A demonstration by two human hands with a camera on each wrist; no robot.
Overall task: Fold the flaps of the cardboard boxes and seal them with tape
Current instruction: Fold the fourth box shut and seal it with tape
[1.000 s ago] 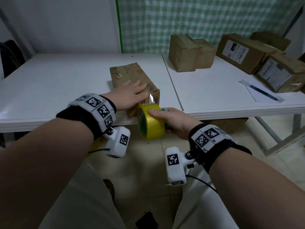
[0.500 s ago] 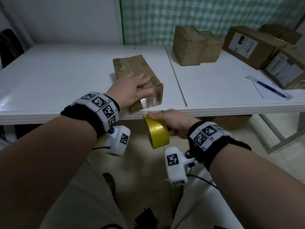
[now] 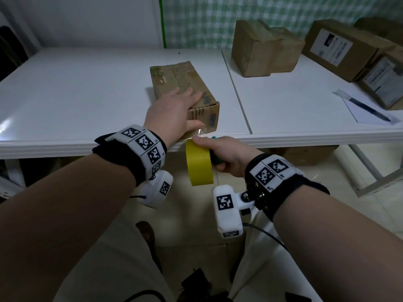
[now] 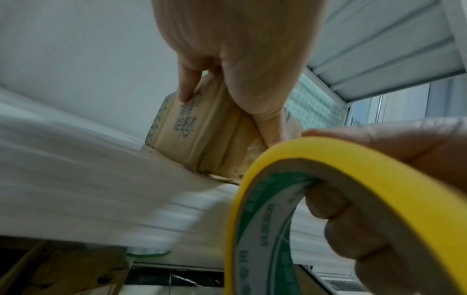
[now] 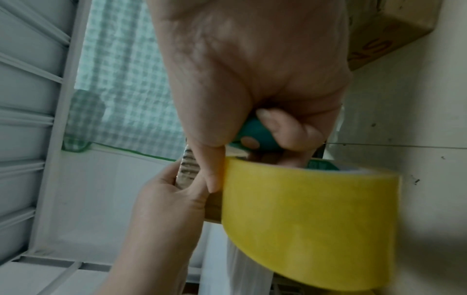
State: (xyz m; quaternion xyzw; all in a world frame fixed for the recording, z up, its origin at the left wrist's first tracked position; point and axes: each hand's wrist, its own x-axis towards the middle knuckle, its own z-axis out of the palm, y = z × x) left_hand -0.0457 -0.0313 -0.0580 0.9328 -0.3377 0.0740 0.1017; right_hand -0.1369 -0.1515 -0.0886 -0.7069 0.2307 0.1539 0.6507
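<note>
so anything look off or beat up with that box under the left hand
Yes. The box under the left hand looks worn, with a scuffed, stained top and crumpled near end. It sits askew at the table edge. The right hand holds the yellow tape roll below it.

White table (image 3: 87,94) holds cardboard boxes (image 3: 263,49), paper (image 3: 366,112), pen (image 3: 368,109).

We see a worn brown cardboard box (image 3: 184,88) lying flat at the white tabletop (image 3: 76,94) edge, a yellow tape roll (image 3: 199,165) upright just below it.
</note>
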